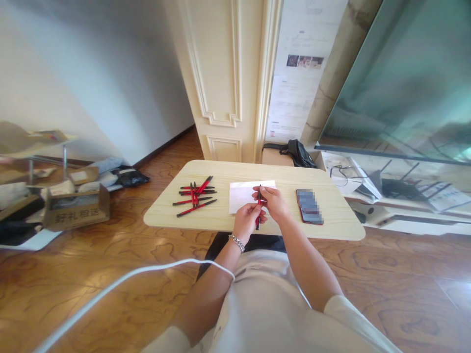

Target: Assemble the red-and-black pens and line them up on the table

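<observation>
A red and black pen (pixel 259 198) is held roughly upright in the view between both my hands, over the near right part of a white sheet of paper (pixel 239 193). My left hand (pixel 247 218) is closed around the pen's lower part. Higher up, my right hand (pixel 274 200) pinches the same pen near its black top end. Left of the paper lies a loose, crossed pile of several red and black pens (pixel 195 193). Part of the paper is hidden behind my hands.
The small pale wooden table (pixel 162 211) has rounded corners. A phone (pixel 309 206) lies on its right side. A white cable (pixel 147 268) runs across at lower left. Cardboard boxes (pixel 77 211) and bags stand on the floor at left; a black bag (pixel 296 152) sits behind the table.
</observation>
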The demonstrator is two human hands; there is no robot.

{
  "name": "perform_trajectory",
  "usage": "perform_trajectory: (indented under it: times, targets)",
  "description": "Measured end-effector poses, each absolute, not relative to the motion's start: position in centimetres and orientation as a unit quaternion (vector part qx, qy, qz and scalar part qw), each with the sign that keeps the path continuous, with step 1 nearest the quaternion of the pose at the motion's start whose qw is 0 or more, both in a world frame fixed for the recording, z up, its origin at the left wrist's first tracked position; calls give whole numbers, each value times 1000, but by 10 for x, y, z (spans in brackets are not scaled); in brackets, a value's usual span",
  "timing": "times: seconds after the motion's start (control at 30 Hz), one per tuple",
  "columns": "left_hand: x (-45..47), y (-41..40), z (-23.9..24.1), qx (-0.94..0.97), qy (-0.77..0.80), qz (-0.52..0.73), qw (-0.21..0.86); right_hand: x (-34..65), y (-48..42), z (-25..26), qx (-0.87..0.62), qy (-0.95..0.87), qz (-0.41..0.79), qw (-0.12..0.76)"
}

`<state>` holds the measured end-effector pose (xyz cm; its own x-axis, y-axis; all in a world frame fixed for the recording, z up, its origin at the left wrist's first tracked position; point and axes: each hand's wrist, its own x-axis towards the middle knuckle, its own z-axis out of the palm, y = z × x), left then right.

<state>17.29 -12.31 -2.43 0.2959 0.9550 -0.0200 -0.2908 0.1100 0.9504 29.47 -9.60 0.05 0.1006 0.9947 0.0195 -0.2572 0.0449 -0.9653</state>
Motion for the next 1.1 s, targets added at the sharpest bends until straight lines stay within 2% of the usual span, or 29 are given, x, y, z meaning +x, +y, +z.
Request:
perform_trajectory:
  times: [0.43, 0.73, 0.93, 1.1]
  targets:
    - [177, -125, -24, 495, 401, 472, 609, 291, -91, -15, -560, -426, 363, 611]
    - [173, -122, -24, 483, 383, 478, 626, 293, -97, -5, -507, -421, 454, 600]
    - [175, -124, -26, 481, 399, 482, 614, 295, -97, -8, -543, -422, 382, 617]
    - [175, -124, -30, 489, 391, 474, 620, 296, -98, -9, -545, -414, 400, 609]
